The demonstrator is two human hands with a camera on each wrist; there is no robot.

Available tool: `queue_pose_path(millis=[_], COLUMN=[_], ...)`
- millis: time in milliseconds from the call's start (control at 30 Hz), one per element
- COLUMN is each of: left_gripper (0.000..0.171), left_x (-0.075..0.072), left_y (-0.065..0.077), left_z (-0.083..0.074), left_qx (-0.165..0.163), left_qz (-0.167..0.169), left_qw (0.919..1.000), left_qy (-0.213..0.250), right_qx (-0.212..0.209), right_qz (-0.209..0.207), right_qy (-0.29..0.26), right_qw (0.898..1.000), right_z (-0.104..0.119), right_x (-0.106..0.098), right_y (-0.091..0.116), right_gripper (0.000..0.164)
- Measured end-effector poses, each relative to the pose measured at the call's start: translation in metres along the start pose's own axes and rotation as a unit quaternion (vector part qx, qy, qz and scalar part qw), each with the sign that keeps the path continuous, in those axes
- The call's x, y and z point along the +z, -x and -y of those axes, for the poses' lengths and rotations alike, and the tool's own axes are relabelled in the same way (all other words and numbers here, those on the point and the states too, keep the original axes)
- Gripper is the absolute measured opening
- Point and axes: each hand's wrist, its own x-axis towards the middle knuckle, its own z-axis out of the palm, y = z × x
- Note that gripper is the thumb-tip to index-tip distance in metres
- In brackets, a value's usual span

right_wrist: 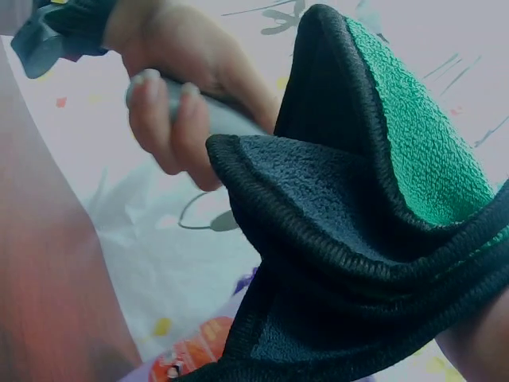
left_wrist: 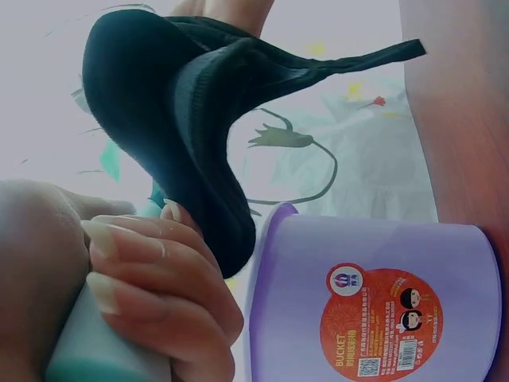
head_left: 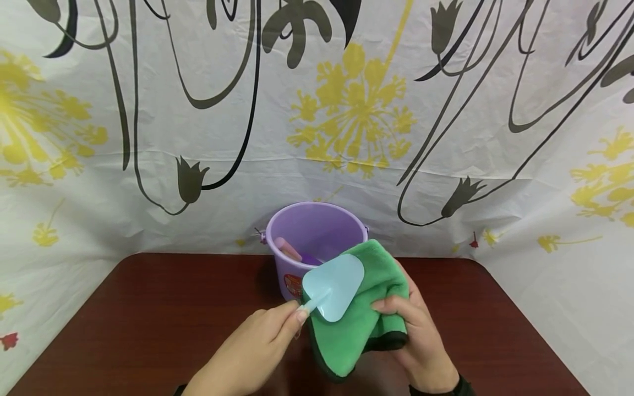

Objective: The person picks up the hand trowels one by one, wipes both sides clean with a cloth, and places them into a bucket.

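Observation:
My left hand grips the handle of a light blue toy shovel. Its blade lies over a green towel, overlapping it in the head view. That towel has a dark grey underside and a black stitched edge. My right hand holds the towel at its right side, thumb on top and the other fingers mostly hidden beneath. In the left wrist view, the fingers curl around the thick handle. Both hands are above the table, just in front of a purple bucket.
The bucket stands at the back middle of the dark red-brown table. Inside it lie a pink item and something purple. A white curtain with a flower print hangs right behind the table and along both sides.

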Motion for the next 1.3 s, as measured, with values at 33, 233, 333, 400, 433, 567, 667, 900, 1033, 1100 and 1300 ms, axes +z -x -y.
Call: queue_pose_path(millis=[33, 233, 333, 400, 433, 567, 667, 900, 1033, 1100, 1300], left_gripper=[0.044, 0.043, 0.043, 0.043, 0.043, 0.043, 0.041, 0.038, 0.036, 0.036, 0.039], left_x=[0.001, 0.001, 0.001, 0.001, 0.001, 0.001, 0.001, 0.001, 0.001, 0.002, 0.000], left_y=[0.000, -0.001, -0.001, -0.001, -0.001, -0.001, -0.001, 0.000, 0.000, 0.001, 0.003], left_z=[0.000, 0.000, 0.000, -0.001, -0.001, -0.001, -0.001, 0.000, 0.000, 0.000, -0.003], left_qx=[-0.001, 0.001, 0.003, 0.003, 0.003, 0.002, 0.003, 0.009, 0.017, 0.021, 0.018], left_qz=[-0.002, -0.004, 0.000, 0.002, 0.003, 0.006, 0.007, 0.016, 0.018, 0.014, 0.025], left_qw=[1.0000, 1.0000, 1.0000, 1.0000, 1.0000, 1.0000, 1.0000, 0.9998, 0.9997, 0.9997, 0.9995], left_qy=[-0.002, -0.006, -0.004, -0.004, -0.005, -0.006, -0.006, -0.001, 0.002, 0.000, 0.007], right_qx=[-0.003, 0.000, 0.005, 0.008, 0.011, 0.024, 0.036, 0.061, 0.080, 0.090, 0.122], right_qz=[0.001, -0.006, -0.010, -0.015, -0.018, -0.030, -0.029, -0.011, 0.005, 0.010, 0.041], right_qy=[0.003, 0.017, 0.022, 0.030, 0.035, 0.052, 0.054, 0.060, 0.056, 0.058, 0.037], right_qw=[1.000, 1.000, 1.000, 0.999, 0.999, 0.998, 0.997, 0.996, 0.995, 0.994, 0.991], right_z=[0.001, 0.004, 0.004, 0.004, 0.004, 0.003, 0.002, -0.003, -0.009, -0.013, -0.031], right_x=[0.000, -0.001, 0.000, 0.001, 0.001, 0.003, 0.004, 0.006, 0.006, 0.005, 0.002], right_y=[0.000, 0.001, 0.001, 0.002, 0.002, 0.002, 0.001, 0.002, 0.002, 0.003, 0.008], right_gripper=[0.072, 0.068, 0.069, 0.069, 0.069, 0.071, 0.074, 0.084, 0.082, 0.077, 0.054])
